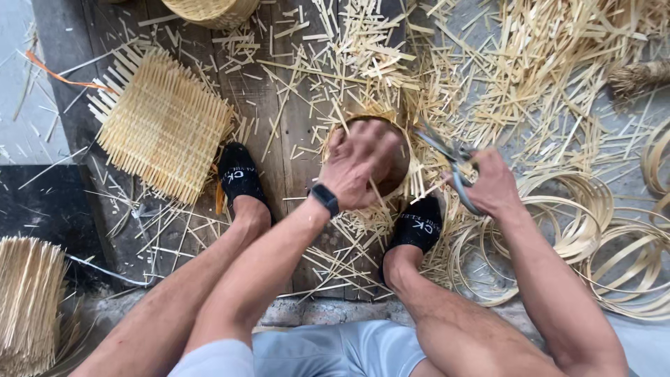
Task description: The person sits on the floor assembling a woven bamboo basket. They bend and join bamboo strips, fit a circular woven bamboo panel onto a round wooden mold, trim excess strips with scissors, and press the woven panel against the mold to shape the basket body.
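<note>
My left hand [359,164] presses down on a round woven bamboo basket over a dark mould [399,167] standing between my feet; loose strip ends stick out around its rim. A dark band sits on that wrist. My right hand [492,183] grips grey scissors [447,155], their blades pointing left at the basket's right edge. The basket's top is mostly hidden under my left hand.
Cut bamboo splints [363,49] litter the wooden boards. A flat woven bamboo panel [162,124] lies at the left, another basket [209,10] at the top. Coiled bamboo hoops [614,244] lie at the right, a splint bundle [28,300] at the lower left. My feet wear black socks [239,174].
</note>
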Demonstrator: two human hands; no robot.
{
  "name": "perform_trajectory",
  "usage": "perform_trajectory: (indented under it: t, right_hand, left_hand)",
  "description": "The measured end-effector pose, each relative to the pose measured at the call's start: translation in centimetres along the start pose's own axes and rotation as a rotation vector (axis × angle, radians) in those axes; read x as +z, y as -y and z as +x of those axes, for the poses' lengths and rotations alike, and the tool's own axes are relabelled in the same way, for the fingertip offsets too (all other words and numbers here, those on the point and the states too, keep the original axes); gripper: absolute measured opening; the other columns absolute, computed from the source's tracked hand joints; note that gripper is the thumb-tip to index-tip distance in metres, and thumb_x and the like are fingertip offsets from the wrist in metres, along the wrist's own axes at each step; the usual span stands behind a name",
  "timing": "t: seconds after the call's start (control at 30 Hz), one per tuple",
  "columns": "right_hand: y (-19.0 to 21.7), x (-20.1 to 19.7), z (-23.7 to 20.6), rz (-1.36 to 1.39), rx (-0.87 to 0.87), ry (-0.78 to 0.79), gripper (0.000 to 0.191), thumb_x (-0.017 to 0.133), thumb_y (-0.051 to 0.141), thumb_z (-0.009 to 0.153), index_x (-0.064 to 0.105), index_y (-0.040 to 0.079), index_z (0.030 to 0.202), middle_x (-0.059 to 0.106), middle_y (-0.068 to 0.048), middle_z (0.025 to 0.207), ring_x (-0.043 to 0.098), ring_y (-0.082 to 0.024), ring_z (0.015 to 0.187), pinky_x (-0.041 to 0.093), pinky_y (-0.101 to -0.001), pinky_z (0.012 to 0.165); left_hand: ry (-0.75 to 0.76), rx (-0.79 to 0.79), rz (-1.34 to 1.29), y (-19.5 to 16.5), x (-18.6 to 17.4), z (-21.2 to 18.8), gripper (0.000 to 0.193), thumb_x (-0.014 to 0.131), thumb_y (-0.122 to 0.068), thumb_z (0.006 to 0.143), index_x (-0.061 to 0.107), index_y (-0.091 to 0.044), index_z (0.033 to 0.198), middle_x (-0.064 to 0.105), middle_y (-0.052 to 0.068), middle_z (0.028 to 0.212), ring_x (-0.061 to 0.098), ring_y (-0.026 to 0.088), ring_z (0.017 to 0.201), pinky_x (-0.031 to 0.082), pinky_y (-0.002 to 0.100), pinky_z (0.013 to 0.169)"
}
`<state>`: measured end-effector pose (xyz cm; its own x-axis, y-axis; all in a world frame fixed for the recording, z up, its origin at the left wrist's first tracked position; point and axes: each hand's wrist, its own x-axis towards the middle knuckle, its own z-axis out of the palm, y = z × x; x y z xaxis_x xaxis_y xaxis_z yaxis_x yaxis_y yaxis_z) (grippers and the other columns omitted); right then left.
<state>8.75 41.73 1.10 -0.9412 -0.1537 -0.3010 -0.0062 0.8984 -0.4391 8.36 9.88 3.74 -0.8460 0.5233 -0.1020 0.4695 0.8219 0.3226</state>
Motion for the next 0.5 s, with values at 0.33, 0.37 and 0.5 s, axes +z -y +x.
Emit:
perform_trajectory:
  t: [0.33,0.37,0.5]
  right_hand:
    - [-0.9,2.5,3.8,-0.436,-0.077,0.161,0.031,0.055,0.033,0.106,0.060,0.008,0.090,0.059,-0.011,0.081,0.058,-0.021,0.069,0.049,-0.0382,0.063]
    - [-1.2,2.6,3.8,-0.464,-0.166,0.023,0.033,0.060,0.037,0.102,0.060,0.007,0.087,0.058,-0.010,0.080,0.056,-0.020,0.069,0.048,-0.0377,0.062]
    - [-0.9,3.2,4.3,-0.504,-0.397,-0.396,0.039,0.070,0.044,0.083,0.060,0.006,0.081,0.056,-0.009,0.080,0.054,-0.021,0.073,0.048,-0.0359,0.064]
  left_hand:
    - [-0.343,-0.470,-0.221,-3.6,3.7,-0.8,0.114,0.091,-0.037,0.064,0.029,-0.012,0.156,0.033,0.019,0.149,0.032,0.044,0.134,0.032,0.062,0.110]
    - [-0.342,-0.430,-0.229,-3.2,3.6,-1.0,0.114,0.091,-0.037,0.064,0.029,-0.012,0.157,0.033,0.019,0.149,0.033,0.044,0.135,0.033,0.061,0.111]
    - [-0.225,-0.291,-0.223,-2.1,2.9,-1.2,0.119,0.090,-0.034,0.056,0.029,-0.011,0.156,0.033,0.021,0.146,0.033,0.047,0.134,0.032,0.062,0.109]
